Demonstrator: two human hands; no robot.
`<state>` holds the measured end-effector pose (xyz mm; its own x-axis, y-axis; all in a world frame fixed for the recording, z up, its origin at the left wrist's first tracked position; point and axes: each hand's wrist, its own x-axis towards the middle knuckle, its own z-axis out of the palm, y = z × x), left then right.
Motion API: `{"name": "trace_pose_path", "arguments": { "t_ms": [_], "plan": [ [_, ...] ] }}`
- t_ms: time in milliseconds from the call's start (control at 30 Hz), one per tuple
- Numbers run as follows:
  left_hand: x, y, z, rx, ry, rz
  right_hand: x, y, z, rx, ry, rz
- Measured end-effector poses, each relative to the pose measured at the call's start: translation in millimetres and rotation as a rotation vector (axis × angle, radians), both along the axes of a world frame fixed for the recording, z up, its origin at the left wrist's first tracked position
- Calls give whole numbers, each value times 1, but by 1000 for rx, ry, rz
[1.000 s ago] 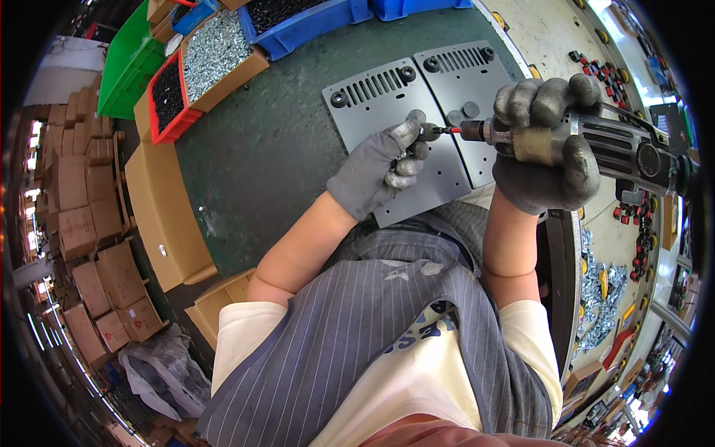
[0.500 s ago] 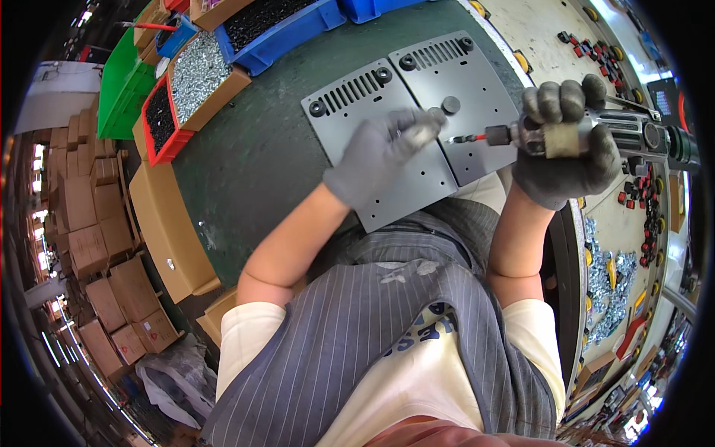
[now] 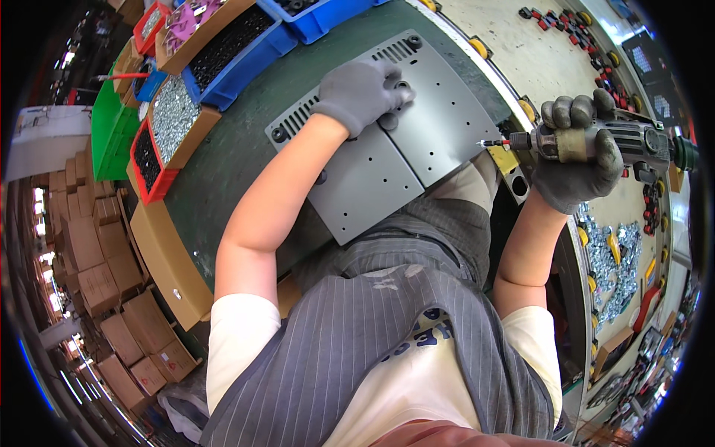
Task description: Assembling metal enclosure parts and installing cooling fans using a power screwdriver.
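Head view, only one I have. Landmark: the grey metal panel (image 3: 395, 141) on the dark green bench mat (image 3: 246, 127).

Hidden / unclear: L hand (image 3: 359, 91) in a grey knit glove lies flat on the panel's upper middle, fingers spread and loosely curled, covering whatever sits under the palm; I can't tell if it pinches a small part. Panel's near edge overhangs the bench toward the body, partly masked by the L forearm. R hand (image 3: 577, 160), dark soiled glove, is wrapped tight round the power screwdriver (image 3: 596, 141), held off the panel's right edge w/ the bit tip close to that edge, not touching. Tool's rear end runs into the fisheye rim, hard to read. Small parts right of the panel too blurred to ID.

Materials / shapes: panel looks like two flat matt sheet-metal plates side by side, w/ vent slots along the far edge, round black fittings at far corners, scattered small holes. Left of and beyond the panel: blue bin (image 3: 238, 52) of black fasteners, cardboard tray (image 3: 175, 119) of shiny silver screws, red bin (image 3: 149, 160), green bin (image 3: 112, 130). Further left, below bench level, stacked brown cartons (image 3: 97, 253).
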<state>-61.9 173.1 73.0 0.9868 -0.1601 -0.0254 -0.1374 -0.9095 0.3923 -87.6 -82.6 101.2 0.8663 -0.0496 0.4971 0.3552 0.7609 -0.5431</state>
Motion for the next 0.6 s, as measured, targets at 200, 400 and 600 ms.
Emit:
{"name": "trace_pose_path", "arguments": {
  "t_ms": [200, 400, 600],
  "plan": [
    [-4, -33, -8, -131, 55, -112, 7, -20, -1, -243, 63, -249],
    [-16, -92, -18, -297, 100, -276, 19, -7, -8, -268, 114, -277],
    [-18, -96, -24, -276, 28, -258, 23, 12, -18, -490, 190, -219]
  ]
}}
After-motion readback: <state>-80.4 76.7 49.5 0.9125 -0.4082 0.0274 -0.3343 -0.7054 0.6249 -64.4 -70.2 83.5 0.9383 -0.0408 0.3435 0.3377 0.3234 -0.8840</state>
